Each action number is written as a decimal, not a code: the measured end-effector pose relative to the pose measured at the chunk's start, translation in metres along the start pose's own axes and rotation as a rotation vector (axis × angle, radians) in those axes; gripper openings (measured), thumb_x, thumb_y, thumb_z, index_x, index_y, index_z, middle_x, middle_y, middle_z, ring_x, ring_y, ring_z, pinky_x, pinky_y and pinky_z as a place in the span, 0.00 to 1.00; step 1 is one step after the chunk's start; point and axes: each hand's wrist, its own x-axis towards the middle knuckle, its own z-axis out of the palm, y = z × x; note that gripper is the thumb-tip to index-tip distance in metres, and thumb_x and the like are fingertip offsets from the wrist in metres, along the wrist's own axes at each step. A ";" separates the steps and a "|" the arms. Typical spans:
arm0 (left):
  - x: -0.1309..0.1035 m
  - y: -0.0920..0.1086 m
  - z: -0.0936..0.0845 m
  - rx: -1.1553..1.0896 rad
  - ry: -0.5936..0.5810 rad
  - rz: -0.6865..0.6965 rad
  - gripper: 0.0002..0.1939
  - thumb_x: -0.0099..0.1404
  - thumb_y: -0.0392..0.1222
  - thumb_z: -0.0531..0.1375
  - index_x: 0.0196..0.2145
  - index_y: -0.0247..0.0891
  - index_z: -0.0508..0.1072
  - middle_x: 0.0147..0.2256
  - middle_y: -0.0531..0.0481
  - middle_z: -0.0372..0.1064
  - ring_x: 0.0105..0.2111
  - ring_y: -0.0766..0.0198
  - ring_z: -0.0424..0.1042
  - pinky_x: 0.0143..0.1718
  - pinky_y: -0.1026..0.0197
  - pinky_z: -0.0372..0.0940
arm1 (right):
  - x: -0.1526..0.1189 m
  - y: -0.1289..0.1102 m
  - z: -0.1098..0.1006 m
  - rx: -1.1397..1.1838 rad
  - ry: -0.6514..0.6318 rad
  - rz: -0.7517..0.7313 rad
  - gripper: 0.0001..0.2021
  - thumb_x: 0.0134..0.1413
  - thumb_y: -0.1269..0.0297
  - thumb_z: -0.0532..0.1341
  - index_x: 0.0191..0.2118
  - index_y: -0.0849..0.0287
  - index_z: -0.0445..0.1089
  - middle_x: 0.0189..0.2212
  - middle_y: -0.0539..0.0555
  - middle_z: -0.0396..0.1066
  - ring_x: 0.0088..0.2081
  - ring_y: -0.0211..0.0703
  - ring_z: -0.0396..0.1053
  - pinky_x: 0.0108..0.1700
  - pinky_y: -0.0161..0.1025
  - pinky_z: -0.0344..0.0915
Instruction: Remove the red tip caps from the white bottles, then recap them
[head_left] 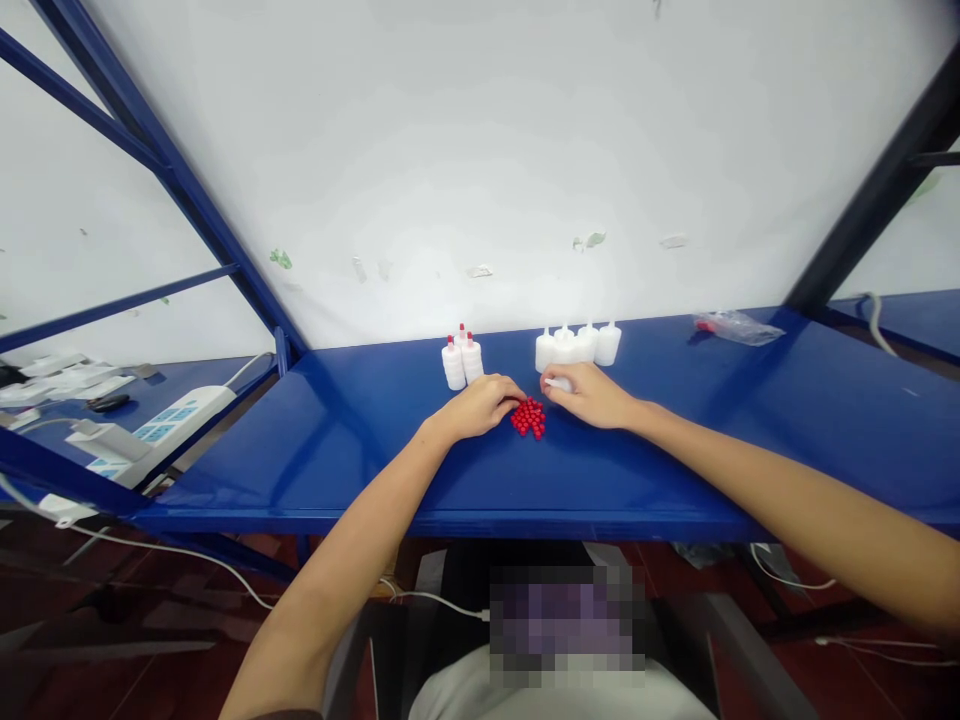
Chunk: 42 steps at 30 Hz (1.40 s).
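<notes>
A small heap of red caps (528,418) lies on the blue table between my hands. My left hand (486,404) is at the heap's left edge, thumb and fingers bent together; whether a cap is between the fingertips is hidden. Across the heap, my right hand (592,396) is closed around a white squeeze bottle (559,383), tilted with its tip toward the left. Behind my left hand stand three white bottles with red tips (463,362). Several white bottles without red caps (576,346) stand upright in a group behind my right hand.
The blue table (360,430) runs along a white wall (480,150). A clear plastic bag with something red (739,327) lies at the back right. Blue frame posts (187,190) rise at the left, near a white power strip (176,420). A white cable (435,598) hangs below the front edge.
</notes>
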 end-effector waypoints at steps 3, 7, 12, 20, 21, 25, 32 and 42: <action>0.000 -0.001 0.000 -0.025 0.019 -0.030 0.11 0.67 0.31 0.56 0.42 0.36 0.77 0.41 0.45 0.77 0.41 0.59 0.74 0.46 0.57 0.68 | 0.000 0.000 0.000 -0.006 -0.002 0.007 0.09 0.56 0.65 0.54 0.34 0.59 0.70 0.31 0.52 0.74 0.31 0.43 0.67 0.36 0.38 0.58; -0.001 -0.002 0.001 -0.073 0.050 -0.077 0.09 0.66 0.31 0.58 0.40 0.35 0.78 0.38 0.45 0.77 0.37 0.61 0.74 0.42 0.60 0.69 | -0.001 0.002 0.001 -0.011 0.008 0.005 0.08 0.57 0.66 0.54 0.36 0.59 0.70 0.32 0.52 0.74 0.31 0.42 0.66 0.36 0.38 0.57; 0.001 0.002 0.002 -0.162 0.188 -0.106 0.07 0.66 0.32 0.59 0.39 0.34 0.78 0.36 0.46 0.77 0.35 0.63 0.74 0.40 0.61 0.69 | 0.000 0.002 0.001 -0.020 -0.015 -0.023 0.10 0.61 0.62 0.52 0.37 0.58 0.70 0.32 0.52 0.73 0.32 0.43 0.66 0.37 0.38 0.57; 0.010 0.013 0.007 -0.307 0.469 -0.104 0.07 0.66 0.36 0.60 0.39 0.35 0.78 0.37 0.46 0.77 0.37 0.62 0.75 0.40 0.60 0.71 | 0.003 -0.013 0.002 -0.208 -0.012 0.077 0.10 0.58 0.59 0.55 0.35 0.59 0.70 0.36 0.55 0.72 0.35 0.45 0.68 0.35 0.37 0.56; 0.011 0.013 0.008 -0.308 0.469 -0.106 0.07 0.66 0.36 0.60 0.39 0.36 0.78 0.37 0.46 0.77 0.37 0.62 0.75 0.40 0.60 0.71 | 0.003 -0.014 0.002 -0.227 -0.021 0.106 0.10 0.57 0.59 0.55 0.35 0.59 0.70 0.34 0.55 0.72 0.34 0.45 0.68 0.34 0.37 0.55; 0.010 0.010 0.013 -0.305 0.450 -0.107 0.06 0.66 0.36 0.61 0.38 0.36 0.78 0.37 0.46 0.77 0.36 0.62 0.75 0.40 0.58 0.71 | 0.005 -0.017 0.005 -0.297 -0.062 0.182 0.11 0.57 0.58 0.55 0.37 0.58 0.71 0.28 0.54 0.72 0.30 0.44 0.67 0.30 0.36 0.51; 0.012 0.012 0.015 -0.310 0.486 -0.094 0.06 0.66 0.36 0.61 0.39 0.35 0.79 0.37 0.45 0.77 0.36 0.62 0.75 0.40 0.60 0.70 | 0.007 -0.015 0.007 -0.309 -0.050 0.200 0.12 0.56 0.58 0.55 0.40 0.58 0.70 0.30 0.55 0.73 0.32 0.46 0.67 0.29 0.36 0.50; 0.018 0.013 0.009 -0.426 0.388 -0.098 0.09 0.65 0.37 0.60 0.41 0.34 0.79 0.37 0.45 0.77 0.35 0.63 0.74 0.39 0.61 0.70 | 0.006 -0.011 0.005 -0.091 0.011 0.113 0.24 0.66 0.48 0.46 0.33 0.59 0.72 0.26 0.53 0.71 0.29 0.42 0.65 0.31 0.37 0.50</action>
